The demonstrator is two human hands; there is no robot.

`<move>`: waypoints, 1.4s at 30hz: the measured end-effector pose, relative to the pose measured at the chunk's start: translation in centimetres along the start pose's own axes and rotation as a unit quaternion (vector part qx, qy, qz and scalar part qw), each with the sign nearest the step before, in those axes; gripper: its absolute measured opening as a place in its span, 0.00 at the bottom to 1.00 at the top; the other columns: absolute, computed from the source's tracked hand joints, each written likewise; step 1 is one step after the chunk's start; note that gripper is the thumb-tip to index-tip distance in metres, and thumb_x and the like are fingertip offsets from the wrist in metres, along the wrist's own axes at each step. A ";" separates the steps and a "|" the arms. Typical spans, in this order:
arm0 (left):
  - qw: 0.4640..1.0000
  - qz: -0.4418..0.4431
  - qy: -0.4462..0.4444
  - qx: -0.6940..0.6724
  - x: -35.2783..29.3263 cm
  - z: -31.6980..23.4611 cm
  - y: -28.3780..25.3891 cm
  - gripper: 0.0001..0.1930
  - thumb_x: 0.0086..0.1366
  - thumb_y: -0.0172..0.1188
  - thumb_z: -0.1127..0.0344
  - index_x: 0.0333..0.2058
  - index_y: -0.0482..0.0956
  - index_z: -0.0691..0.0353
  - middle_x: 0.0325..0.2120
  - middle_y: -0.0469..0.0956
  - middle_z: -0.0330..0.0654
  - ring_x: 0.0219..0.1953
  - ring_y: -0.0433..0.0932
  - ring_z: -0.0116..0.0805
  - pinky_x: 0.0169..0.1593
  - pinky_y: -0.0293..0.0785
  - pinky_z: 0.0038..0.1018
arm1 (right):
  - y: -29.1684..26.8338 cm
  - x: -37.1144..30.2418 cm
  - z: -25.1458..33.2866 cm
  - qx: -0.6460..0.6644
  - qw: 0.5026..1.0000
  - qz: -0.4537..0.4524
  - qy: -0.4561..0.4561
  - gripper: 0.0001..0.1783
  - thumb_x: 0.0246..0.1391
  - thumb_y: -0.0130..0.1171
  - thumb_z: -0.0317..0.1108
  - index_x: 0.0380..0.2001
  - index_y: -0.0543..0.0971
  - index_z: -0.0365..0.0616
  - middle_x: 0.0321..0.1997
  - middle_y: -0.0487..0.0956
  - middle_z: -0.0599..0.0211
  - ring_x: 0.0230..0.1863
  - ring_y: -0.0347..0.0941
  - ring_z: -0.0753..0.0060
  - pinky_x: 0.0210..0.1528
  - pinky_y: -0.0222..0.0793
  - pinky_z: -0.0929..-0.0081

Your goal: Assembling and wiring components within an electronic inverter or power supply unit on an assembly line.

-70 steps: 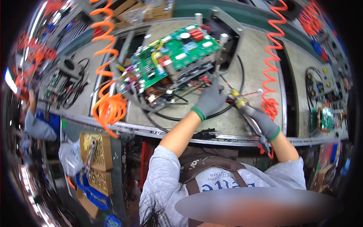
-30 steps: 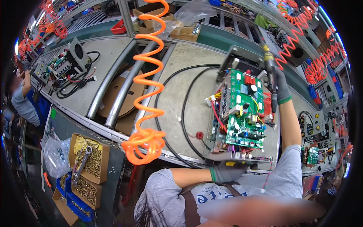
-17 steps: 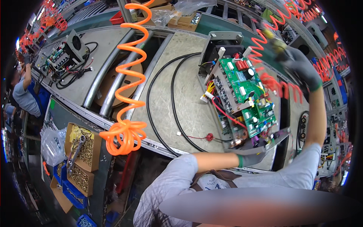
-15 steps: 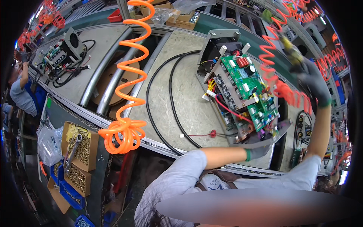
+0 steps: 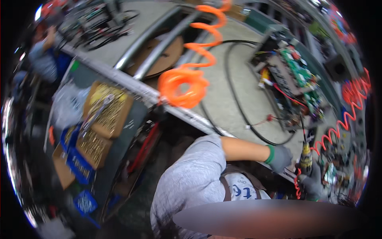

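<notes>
My right hand (image 5: 311, 182), in a grey glove, is wrapped round a yellow and black power screwdriver (image 5: 306, 157) near the bench's front edge. Its thin bit points up, close to the circuit-board assembly (image 5: 296, 75). A red coiled hose (image 5: 338, 131) runs up and right beside the tool. My left hand (image 5: 281, 158), gloved in grey with a green cuff, is at the bench edge, left of the screwdriver. Blur hides its fingers and anything in them. The assembly has green boards, a metal frame and coloured wires; a black cable (image 5: 234, 85) loops to its left.
An orange coiled hose (image 5: 184, 88) hangs over the bench's front left. Lower left, cardboard boxes of brass-coloured screws (image 5: 107, 113) hold a ratchet wrench (image 5: 96, 113), beside blue bins (image 5: 75, 159) and a plastic bag (image 5: 69, 105). Metal rollers (image 5: 165, 47) cross a gap. Another person (image 5: 44, 57) stands far left.
My right hand has come down from the upper right to the bench's front edge with the screwdriver. My left hand stays near that edge. The view has shifted, and everything is more blurred.
</notes>
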State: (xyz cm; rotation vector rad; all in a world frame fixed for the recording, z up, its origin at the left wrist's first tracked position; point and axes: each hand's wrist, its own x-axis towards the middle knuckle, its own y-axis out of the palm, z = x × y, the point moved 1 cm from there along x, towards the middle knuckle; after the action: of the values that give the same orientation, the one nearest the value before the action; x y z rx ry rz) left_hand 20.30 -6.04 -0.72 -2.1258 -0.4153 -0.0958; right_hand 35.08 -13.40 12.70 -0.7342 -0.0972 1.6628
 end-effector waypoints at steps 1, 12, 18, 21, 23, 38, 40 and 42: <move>1.000 -0.026 0.003 -0.007 -4.3 -1.0 -1.1 0.20 0.52 0.56 0.55 0.38 0.80 0.62 0.34 0.78 0.51 0.40 0.77 0.48 0.43 0.73 0.42 | 1.1 0.7 -0.5 -0.021 1.000 0.010 0.002 0.36 0.32 0.56 0.25 0.53 0.70 0.34 0.41 0.77 0.63 0.43 0.73 0.72 0.45 0.70 0.76; 0.548 -0.466 -0.681 0.135 -43.4 -10.4 -13.6 0.13 0.59 0.58 0.54 0.37 0.82 0.54 0.29 0.82 0.44 0.35 0.82 0.43 0.42 0.76 0.35 | 6.6 14.6 -8.5 -0.094 0.974 -0.021 -0.204 0.18 0.43 0.54 0.23 0.42 0.72 0.39 0.27 0.72 0.72 0.24 0.67 0.80 0.26 0.63 0.79; 0.373 -0.226 -0.885 0.163 -52.6 -6.7 -11.3 0.22 0.52 0.61 0.47 0.36 0.82 0.59 0.35 0.81 0.50 0.42 0.80 0.46 0.48 0.73 0.37 | 7.1 15.1 -5.4 -0.174 0.974 -0.058 -0.136 0.16 0.42 0.56 0.25 0.39 0.72 0.40 0.21 0.69 0.72 0.21 0.65 0.80 0.23 0.61 0.77; 0.415 -0.221 -0.874 0.126 -53.0 -5.6 -12.4 0.20 0.53 0.63 0.49 0.37 0.83 0.59 0.37 0.81 0.50 0.42 0.79 0.45 0.48 0.73 0.37 | 5.0 16.7 -7.2 -0.203 0.964 -0.052 -0.165 0.19 0.37 0.57 0.26 0.38 0.72 0.40 0.24 0.70 0.68 0.24 0.67 0.75 0.28 0.65 0.73; 0.449 -0.233 -0.855 0.111 -53.1 -5.6 -12.7 0.18 0.54 0.64 0.51 0.37 0.84 0.57 0.38 0.81 0.48 0.43 0.79 0.43 0.50 0.73 0.37 | 5.2 15.9 -5.1 -0.243 0.954 -0.048 -0.170 0.21 0.33 0.59 0.28 0.38 0.73 0.39 0.28 0.74 0.62 0.31 0.71 0.67 0.37 0.67 0.70; 0.484 -0.308 -0.794 0.202 -54.7 -4.6 -10.8 0.17 0.54 0.59 0.54 0.37 0.81 0.60 0.34 0.81 0.51 0.40 0.79 0.50 0.46 0.73 0.40 | -1.6 15.8 -2.6 -0.459 0.873 -0.046 -0.156 0.24 0.28 0.63 0.33 0.36 0.75 0.43 0.28 0.78 0.47 0.35 0.75 0.42 0.35 0.70 0.56; 0.466 -0.329 -0.788 0.232 -54.7 -4.2 -11.0 0.17 0.53 0.57 0.55 0.36 0.81 0.61 0.32 0.81 0.52 0.38 0.79 0.51 0.44 0.73 0.41 | 0.0 12.2 -2.2 -0.429 0.889 -0.017 -0.157 0.24 0.30 0.65 0.36 0.36 0.76 0.40 0.27 0.78 0.48 0.32 0.77 0.45 0.35 0.71 0.58; 0.424 -0.469 -0.744 0.216 -53.8 -6.0 -10.9 0.12 0.57 0.56 0.59 0.33 0.76 0.63 0.23 0.78 0.47 0.28 0.79 0.40 0.33 0.74 0.34 | 2.3 9.4 -0.4 -0.329 0.937 0.088 -0.075 0.24 0.33 0.66 0.40 0.36 0.76 0.39 0.27 0.77 0.49 0.30 0.77 0.56 0.36 0.71 0.63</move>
State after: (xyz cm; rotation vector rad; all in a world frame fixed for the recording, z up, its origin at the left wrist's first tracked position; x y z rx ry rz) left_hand -33.32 -19.29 -0.87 -0.5900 -2.2828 1.2171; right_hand 32.96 -5.53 7.51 -1.1352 -0.7445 1.8697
